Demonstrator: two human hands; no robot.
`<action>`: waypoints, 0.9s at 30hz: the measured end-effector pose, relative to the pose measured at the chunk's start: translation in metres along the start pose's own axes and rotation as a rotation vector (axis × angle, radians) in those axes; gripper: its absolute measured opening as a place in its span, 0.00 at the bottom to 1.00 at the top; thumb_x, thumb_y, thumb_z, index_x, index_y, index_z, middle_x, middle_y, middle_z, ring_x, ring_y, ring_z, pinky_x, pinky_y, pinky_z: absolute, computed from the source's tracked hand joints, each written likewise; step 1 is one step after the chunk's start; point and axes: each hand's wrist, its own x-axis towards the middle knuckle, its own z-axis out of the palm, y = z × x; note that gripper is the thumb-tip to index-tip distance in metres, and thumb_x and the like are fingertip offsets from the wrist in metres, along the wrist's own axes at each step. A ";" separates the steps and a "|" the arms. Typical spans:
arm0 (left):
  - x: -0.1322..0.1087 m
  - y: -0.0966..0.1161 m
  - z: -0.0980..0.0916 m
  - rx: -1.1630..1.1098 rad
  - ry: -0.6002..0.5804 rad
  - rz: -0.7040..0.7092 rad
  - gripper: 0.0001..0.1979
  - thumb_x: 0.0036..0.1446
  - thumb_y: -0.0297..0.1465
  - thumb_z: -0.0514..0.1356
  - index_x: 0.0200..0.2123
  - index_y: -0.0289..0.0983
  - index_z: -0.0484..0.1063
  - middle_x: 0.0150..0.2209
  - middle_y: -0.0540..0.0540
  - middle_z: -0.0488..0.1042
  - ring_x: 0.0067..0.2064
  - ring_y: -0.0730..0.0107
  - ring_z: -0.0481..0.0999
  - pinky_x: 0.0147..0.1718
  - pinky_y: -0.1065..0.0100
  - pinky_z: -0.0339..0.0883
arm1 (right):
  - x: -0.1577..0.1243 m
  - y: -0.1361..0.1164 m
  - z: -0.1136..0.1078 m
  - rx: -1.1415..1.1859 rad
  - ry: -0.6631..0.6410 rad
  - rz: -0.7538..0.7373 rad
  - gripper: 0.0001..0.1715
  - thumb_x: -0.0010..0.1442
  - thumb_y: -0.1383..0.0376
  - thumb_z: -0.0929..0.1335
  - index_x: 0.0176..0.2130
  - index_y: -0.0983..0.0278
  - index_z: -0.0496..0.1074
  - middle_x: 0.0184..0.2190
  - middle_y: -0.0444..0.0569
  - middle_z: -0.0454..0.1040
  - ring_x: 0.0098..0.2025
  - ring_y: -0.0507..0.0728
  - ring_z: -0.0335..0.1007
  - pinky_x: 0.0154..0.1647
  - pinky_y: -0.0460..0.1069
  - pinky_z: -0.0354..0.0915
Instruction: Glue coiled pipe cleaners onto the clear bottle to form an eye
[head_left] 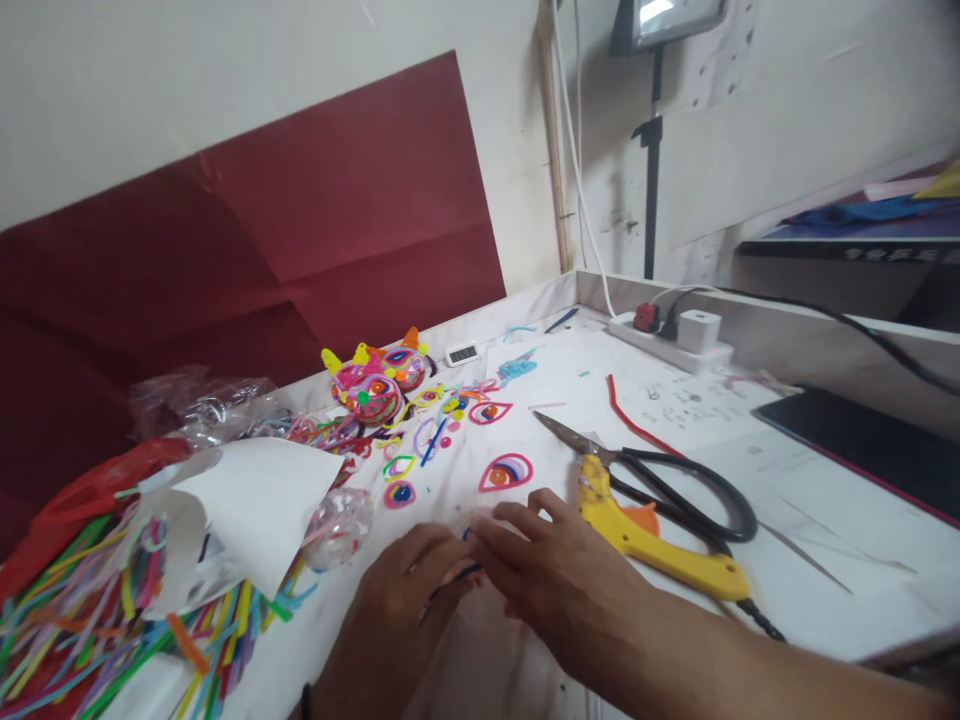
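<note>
- A pale-walled room, a dark red sheet [382, 190] hung behind a white table [817, 615] that carries a scatter of craft pieces.
- At far left, a heap of fuzzy coloured strips [82, 640] lies loose, apparently raw stock, with a curled white paper [259, 500] resting over part of it.
- Just right of the paper sits a clear plastic ball [341, 525]; beyond it, near the back rim, two decorated animal heads [369, 395] look largely made up, with eyes and ears in place.
- The left hand [405, 595] is curled, thumb and fingers apparently pinching a dark blue strip [462, 574] — the piece in work, low in the middle and partly covered.
- Ahead of the hands lie a small ringed disc [400, 494] and two pink-edged eye shapes [497, 477]; these seem finished as separate parts, lying loose on the table and fixed to nothing.
- The right hand [551, 560] meets the left, fingers bent over the strip; whether it grips or only presses, I cannot tell. The piece appears unfinished.
- Right of it, a yellow glue gun [667, 555] and black-handled scissors [727, 505] lie together — both unheld — with a red strip [636, 420] behind.
</note>
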 end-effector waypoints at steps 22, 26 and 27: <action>0.013 -0.027 0.007 -0.276 -0.039 0.046 0.08 0.61 0.28 0.57 0.40 0.43 0.75 0.44 0.46 0.78 0.46 0.66 0.77 0.46 0.67 0.71 | 0.001 -0.002 -0.009 0.052 -0.010 0.069 0.17 0.65 0.64 0.65 0.52 0.66 0.69 0.51 0.48 0.76 0.49 0.62 0.68 0.44 0.59 0.57; 0.010 -0.028 0.012 -0.273 -0.034 0.032 0.07 0.62 0.30 0.57 0.40 0.43 0.75 0.41 0.47 0.79 0.43 0.66 0.78 0.46 0.66 0.71 | 0.002 -0.005 -0.016 0.120 -0.021 0.112 0.14 0.63 0.65 0.66 0.49 0.64 0.70 0.52 0.49 0.75 0.51 0.62 0.68 0.47 0.59 0.60; 0.010 -0.027 0.013 -0.273 -0.021 0.028 0.07 0.62 0.30 0.57 0.41 0.43 0.74 0.40 0.47 0.79 0.43 0.66 0.78 0.46 0.67 0.71 | 0.003 -0.005 -0.018 0.147 -0.028 0.131 0.15 0.63 0.66 0.66 0.49 0.65 0.70 0.51 0.50 0.76 0.51 0.62 0.68 0.47 0.58 0.60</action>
